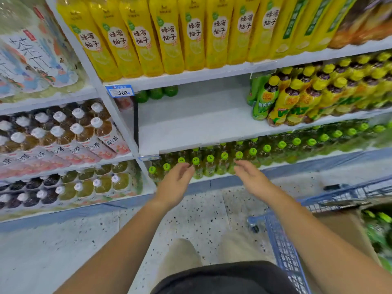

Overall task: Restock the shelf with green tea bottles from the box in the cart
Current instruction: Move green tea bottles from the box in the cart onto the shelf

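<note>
L hand (176, 183) hangs w/ fingers loose & slightly spread, holding nothing, in front of green tea bottles (210, 164) on the low shelf (307, 161). R hand (251, 177) is the same, near it. Far right, box (339, 223) sits in cart (282, 249) w/ more green bottles inside

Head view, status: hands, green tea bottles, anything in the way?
Left hand, right hand open, empty. Green-capped tea bottles in brown cardboard box, blue wire cart at right. White middle shelf has gap; nothing blocking.
</note>
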`<action>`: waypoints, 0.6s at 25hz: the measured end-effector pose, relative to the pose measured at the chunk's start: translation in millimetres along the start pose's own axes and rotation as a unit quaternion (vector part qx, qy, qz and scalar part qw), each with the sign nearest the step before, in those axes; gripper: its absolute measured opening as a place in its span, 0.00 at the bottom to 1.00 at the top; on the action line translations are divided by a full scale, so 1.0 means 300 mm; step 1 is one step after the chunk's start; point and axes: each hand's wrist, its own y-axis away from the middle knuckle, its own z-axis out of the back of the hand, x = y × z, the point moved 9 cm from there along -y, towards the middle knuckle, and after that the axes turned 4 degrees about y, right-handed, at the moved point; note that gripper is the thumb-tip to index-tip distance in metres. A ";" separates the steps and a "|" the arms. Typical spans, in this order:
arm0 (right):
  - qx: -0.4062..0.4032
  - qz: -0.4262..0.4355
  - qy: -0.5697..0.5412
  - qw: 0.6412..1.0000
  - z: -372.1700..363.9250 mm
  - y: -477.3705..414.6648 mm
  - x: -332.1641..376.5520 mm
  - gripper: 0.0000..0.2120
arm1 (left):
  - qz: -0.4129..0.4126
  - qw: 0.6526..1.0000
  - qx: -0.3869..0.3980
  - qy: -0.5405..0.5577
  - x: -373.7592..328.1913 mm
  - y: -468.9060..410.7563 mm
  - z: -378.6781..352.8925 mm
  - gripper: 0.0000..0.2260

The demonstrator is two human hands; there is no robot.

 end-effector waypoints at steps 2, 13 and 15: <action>-0.014 -0.026 -0.022 0.999 0.059 0.100 -0.037 0.26 | 0.005 0.999 0.028 -0.016 -0.027 0.069 -0.028 0.23; -0.218 -0.104 -0.114 0.964 0.230 0.694 -0.283 0.26 | -0.067 0.966 0.236 -0.082 -0.220 0.276 -0.372 0.25; -0.260 -0.117 -0.135 0.949 0.259 0.797 -0.348 0.26 | -0.082 0.954 0.274 -0.086 -0.264 0.326 -0.479 0.24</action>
